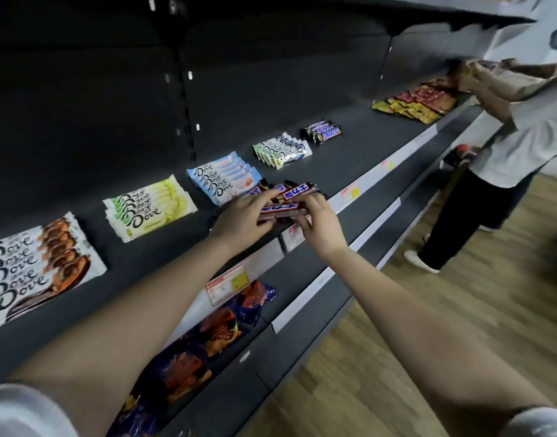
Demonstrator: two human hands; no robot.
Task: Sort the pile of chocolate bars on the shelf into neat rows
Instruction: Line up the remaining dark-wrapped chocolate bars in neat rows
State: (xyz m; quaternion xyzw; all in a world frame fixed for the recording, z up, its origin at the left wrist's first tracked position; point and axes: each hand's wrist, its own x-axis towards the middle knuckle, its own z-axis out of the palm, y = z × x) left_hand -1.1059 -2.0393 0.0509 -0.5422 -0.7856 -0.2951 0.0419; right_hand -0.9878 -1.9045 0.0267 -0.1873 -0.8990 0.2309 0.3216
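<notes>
Left hand (pixel 242 216): palm down, bare forearm reaching in from the lower left. Fingers laid nearly straight over the loose bars, thumb apparently tucked beneath the lowest one. Reads as a pinch, though blur leaves that unsure.
Right hand (pixel 321 228): wrist cocked, fingers curled round the right end of the same bundle, gripping it from the aisle side.
Snickers bars (pixel 297 189): small untidy cluster at the front of the shelf, under and between both hands, just right of the blue Dove row. Glossy brown wrappers with blue lettering and crimped ends, crossed at odd angles.
Shelf (pixel 365 159): dark matt metal, flat, with a pale price strip along its lip.
Brown Dove row (pixel 34 266): flat shiny sachets, overlapped like tiles.
Yellow Dove row (pixel 148 208): same flat shape, lime and cream.
Blue Dove row (pixel 222 176): pale blue with pink, neatly fanned.
Green-white row (pixel 282 149): smaller sachets, tightly stacked.
Far Snickers row (pixel 321 132): dark bars side by side, well apart from the loose cluster.
Lower packets (pixel 220 326): crinkled purple-and-orange foil, jumbled on the shelf below.
Floor (pixel 460 310): wood-grain planks.
</notes>
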